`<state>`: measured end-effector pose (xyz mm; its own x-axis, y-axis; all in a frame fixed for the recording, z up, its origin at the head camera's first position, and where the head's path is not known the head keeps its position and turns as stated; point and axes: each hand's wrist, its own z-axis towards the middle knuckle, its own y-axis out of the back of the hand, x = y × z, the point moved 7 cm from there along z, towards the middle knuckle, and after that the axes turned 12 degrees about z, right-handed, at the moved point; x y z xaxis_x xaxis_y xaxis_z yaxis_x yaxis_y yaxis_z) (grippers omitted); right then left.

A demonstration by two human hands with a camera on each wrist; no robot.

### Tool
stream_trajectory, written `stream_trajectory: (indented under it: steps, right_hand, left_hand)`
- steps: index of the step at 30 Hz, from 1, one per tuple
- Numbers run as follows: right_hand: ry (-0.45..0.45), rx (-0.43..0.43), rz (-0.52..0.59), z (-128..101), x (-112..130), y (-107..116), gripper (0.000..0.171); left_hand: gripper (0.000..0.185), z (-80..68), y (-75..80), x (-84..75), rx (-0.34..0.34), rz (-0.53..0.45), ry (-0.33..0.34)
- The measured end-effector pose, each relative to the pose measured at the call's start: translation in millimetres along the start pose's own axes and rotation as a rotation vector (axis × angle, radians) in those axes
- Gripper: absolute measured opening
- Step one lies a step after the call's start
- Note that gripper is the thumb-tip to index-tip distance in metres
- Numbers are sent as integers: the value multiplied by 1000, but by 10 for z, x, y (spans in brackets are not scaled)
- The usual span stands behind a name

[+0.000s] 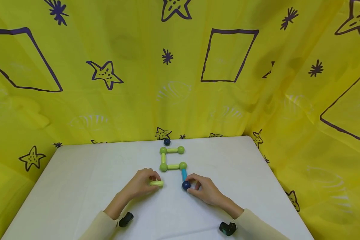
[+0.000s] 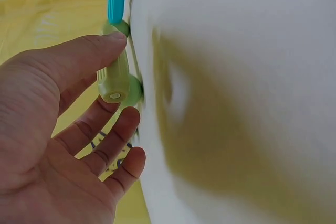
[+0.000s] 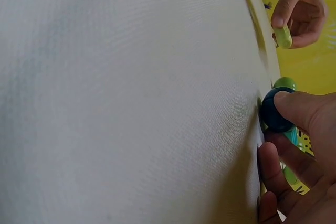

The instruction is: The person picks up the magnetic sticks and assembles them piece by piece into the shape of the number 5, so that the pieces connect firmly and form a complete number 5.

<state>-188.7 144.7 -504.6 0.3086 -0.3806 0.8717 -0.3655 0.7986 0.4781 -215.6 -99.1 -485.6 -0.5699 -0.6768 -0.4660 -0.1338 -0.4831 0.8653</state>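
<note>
My left hand (image 1: 142,183) pinches a light green rod (image 1: 156,183) between thumb and fingers, left of the joined pieces; the left wrist view shows a small round metallic spot on the end of this rod (image 2: 114,80). With thumb and fingertips, my right hand (image 1: 205,189) holds a dark blue ball (image 1: 186,185) at the near end of a blue rod (image 1: 184,174). That rod meets a green ball (image 1: 183,165). From there, light green rods (image 1: 173,166) and several green balls (image 1: 163,167) form an angular open shape on the table.
Another dark blue ball (image 1: 167,142) lies near the table's back edge, behind the green shape. The white table (image 1: 87,186) is bordered by a yellow patterned curtain (image 1: 132,100) at the back and sides. Black wrist devices (image 1: 126,219) sit at both cuffs.
</note>
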Motion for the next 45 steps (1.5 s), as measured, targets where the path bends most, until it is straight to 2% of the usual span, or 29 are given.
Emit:
stream_trajectory:
  steps: [10, 20, 32, 45]
  right_hand:
    - [-3, -13, 0, -1, 3, -1, 31]
    - [13, -24, -1, -7, -12, -7, 32]
    - [20, -17, 4, -6, -2, -10, 32]
    - [24, -23, -3, -5, 2, -13, 32]
  left_hand:
    - [18, 138, -186, -155, 35, -73, 5]
    - [17, 236, -319, -323, 59, -109, -25]
    - [15, 275, -424, -396, 41, -102, -27]
    - [15, 321, -482, -393, 26, -125, -9]
